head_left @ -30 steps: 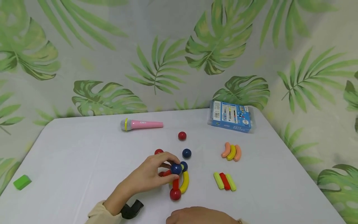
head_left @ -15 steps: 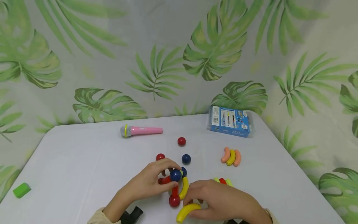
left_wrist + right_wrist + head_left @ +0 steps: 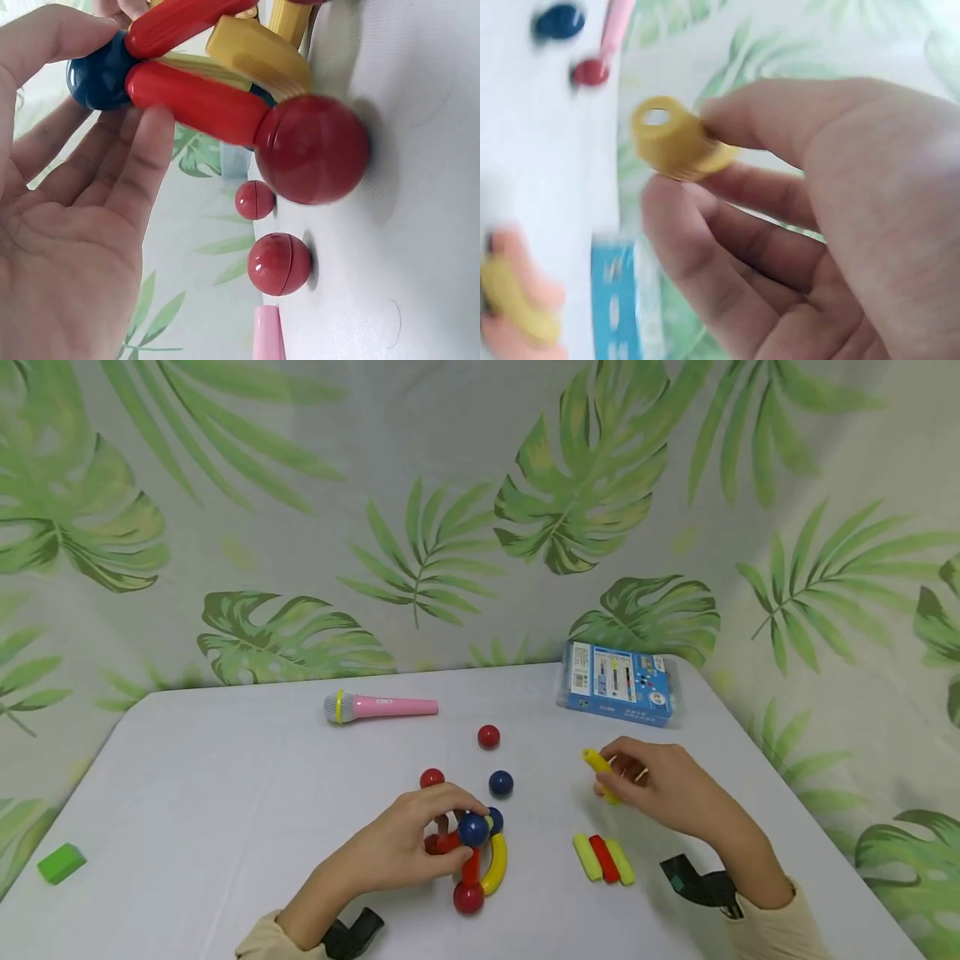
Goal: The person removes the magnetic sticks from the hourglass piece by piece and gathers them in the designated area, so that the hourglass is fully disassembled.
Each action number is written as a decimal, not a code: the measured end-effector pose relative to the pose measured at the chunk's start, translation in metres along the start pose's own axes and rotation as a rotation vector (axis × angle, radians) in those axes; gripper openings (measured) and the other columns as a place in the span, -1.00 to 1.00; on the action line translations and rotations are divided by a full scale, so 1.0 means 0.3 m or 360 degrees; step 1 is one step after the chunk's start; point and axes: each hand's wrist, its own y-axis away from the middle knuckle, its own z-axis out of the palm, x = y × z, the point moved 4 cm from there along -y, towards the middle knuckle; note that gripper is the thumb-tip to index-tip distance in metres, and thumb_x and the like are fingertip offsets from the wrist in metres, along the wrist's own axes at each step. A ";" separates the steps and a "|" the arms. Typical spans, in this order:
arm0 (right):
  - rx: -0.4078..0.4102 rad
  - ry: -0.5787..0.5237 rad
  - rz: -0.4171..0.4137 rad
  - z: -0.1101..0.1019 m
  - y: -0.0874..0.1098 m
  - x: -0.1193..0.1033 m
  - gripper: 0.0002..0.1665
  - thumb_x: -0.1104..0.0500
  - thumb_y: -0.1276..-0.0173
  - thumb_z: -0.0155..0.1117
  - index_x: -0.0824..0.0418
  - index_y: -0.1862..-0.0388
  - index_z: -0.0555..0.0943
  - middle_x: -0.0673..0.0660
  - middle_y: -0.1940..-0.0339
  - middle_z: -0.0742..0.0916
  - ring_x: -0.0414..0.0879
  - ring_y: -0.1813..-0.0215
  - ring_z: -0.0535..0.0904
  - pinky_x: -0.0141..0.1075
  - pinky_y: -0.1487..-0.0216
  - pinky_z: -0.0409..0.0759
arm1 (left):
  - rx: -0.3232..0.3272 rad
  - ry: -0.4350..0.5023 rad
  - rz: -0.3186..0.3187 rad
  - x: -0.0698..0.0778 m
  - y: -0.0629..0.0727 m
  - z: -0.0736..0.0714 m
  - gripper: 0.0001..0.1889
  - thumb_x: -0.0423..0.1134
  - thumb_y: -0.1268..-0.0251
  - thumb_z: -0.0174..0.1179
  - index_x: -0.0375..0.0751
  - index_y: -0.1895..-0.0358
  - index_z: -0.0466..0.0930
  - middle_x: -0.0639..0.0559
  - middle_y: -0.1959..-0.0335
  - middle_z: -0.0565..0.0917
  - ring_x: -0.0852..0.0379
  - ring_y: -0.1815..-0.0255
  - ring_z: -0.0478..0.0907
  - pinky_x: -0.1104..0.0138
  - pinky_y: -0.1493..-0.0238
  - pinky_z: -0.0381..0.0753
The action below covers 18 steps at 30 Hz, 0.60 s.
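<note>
My left hand [image 3: 408, 843] pinches a blue ball [image 3: 472, 830] at the top of a small frame of magnetic sticks and balls. In the left wrist view, two red sticks [image 3: 199, 101] run from the blue ball, one down to a dark red ball [image 3: 313, 148] on the table. A curved yellow stick [image 3: 495, 864] forms the frame's right side in the head view. Right of it, above the table, my right hand [image 3: 667, 789] pinches another curved yellow stick [image 3: 679, 142] between thumb and fingers; its round end faces the right wrist camera.
Loose red balls [image 3: 489, 737] and a blue ball [image 3: 501, 783] lie behind the frame. Straight green and red sticks [image 3: 603, 858] lie to the right. Curved pink and yellow sticks [image 3: 517, 292] show in the right wrist view. A pink microphone [image 3: 393, 706], blue box [image 3: 618, 685] and green block [image 3: 62, 863] stand farther off.
My right hand has come up from the near edge with the curved yellow stick and swung to the right, over the curved sticks. My left hand keeps its pinch on the blue ball.
</note>
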 end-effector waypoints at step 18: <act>-0.0214 0.0218 0.0713 0.014 0.019 0.381 -0.46 -0.05 -0.48 0.26 0.39 -0.14 0.59 0.23 0.23 0.75 -0.01 0.32 0.59 -0.22 0.37 0.55 | 0.0011 0.0024 -0.0044 0.000 -0.005 0.005 -0.58 -0.34 -0.29 0.43 -0.06 -0.19 0.61 0.11 -0.09 0.68 0.26 0.10 0.62 0.37 0.06 0.73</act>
